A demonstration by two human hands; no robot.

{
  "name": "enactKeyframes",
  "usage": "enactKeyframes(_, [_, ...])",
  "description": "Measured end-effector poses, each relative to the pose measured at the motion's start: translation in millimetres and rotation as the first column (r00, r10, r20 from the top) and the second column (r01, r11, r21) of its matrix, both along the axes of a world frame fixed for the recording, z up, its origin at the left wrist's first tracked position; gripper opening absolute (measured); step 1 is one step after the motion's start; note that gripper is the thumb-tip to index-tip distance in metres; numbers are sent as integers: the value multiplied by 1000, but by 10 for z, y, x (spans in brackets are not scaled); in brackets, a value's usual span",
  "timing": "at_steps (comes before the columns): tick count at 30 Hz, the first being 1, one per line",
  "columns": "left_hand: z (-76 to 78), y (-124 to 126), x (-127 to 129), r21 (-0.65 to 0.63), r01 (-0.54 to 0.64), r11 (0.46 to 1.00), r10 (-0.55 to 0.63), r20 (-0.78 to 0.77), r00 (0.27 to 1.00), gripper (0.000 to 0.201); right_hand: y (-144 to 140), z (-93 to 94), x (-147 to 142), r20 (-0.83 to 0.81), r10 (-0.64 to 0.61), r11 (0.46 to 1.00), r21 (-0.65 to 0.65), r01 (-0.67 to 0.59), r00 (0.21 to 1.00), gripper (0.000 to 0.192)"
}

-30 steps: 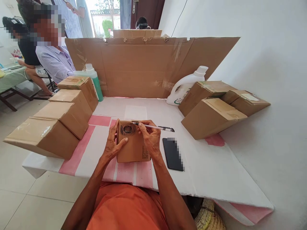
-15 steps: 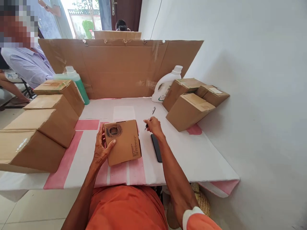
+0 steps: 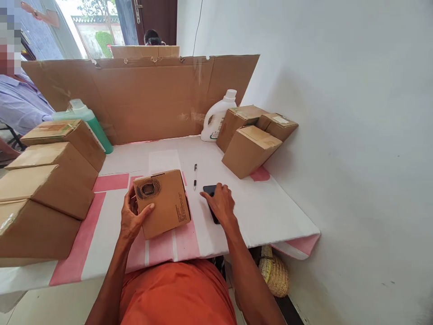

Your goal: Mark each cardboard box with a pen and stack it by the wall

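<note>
A small cardboard box [image 3: 165, 210] with a dark scribbled ring near its far left corner and printed lines on its right lies in front of me. My left hand [image 3: 133, 214] grips its left side, thumb on top and fingers along the edge. Right of the box, a ballpoint pen [image 3: 195, 177] rests on the tablecloth. My right hand [image 3: 221, 201] hovers over or touches a black phone [image 3: 210, 190], thumb and fingers apart; it partly hides the phone, and I cannot tell whether they touch.
Several cardboard boxes [image 3: 64, 169] line the table's left side, beside a green liquid bottle [image 3: 98, 133]. At the right back stand a white jug [image 3: 218, 115] and more boxes [image 3: 250, 149]. A cardboard panel [image 3: 149, 99] closes off the back. A person [image 3: 23, 99] sits at left.
My right hand has let go of the pen, which now lies on the table, and has moved down to the phone. My left hand still holds the box. The view has shifted right.
</note>
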State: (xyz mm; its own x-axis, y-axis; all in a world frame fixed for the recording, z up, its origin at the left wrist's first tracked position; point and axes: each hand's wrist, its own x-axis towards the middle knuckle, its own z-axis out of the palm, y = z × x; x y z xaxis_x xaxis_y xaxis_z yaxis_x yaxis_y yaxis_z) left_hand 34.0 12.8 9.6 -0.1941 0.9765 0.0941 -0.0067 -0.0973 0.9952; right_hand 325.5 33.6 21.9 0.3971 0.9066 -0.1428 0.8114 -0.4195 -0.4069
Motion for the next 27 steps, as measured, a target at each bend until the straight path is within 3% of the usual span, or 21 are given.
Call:
enactKeyframes(3, [31,94,67,5,-14,1000,14,40,999,99,-375,-94,178,81,-61,993,-101,69,995,68])
enactKeyframes(7, [56,248,154,41,-32,999,29,66,997,101,-476,-189,309,-135,-119,992,-61,112,984,69])
enactKeyframes(14, [-97,104,63,-36,156,987,-159,-99,982,114,-525,-323,237,-427,-96,988,73,140,899,34])
enactKeyframes(16, [-167,33,74,-32,215,976,-217,-90,972,121,-642,-312,209,-646,-91,970,114,214,758,40])
enactKeyframes(18, [-226,2,110,-18,239,971,-240,-71,968,124,-750,-215,173,-899,-44,946,103,309,436,52])
enactKeyframes(20, [-265,4,148,-5,243,970,-243,-58,968,122,-817,-38,92,-994,43,941,73,331,97,59])
enactKeyframes(21, [-278,11,164,-2,242,970,-242,-57,969,121,-832,65,23,-996,84,948,82,307,4,58])
enactKeyframes(24, [-306,26,185,-21,239,971,-239,-51,970,117,-806,316,-298,-969,202,967,174,188,-141,49])
enactKeyframes(27, [-361,24,178,-11,215,977,-215,-67,974,113,-695,378,-706,-932,267,963,267,35,-246,48])
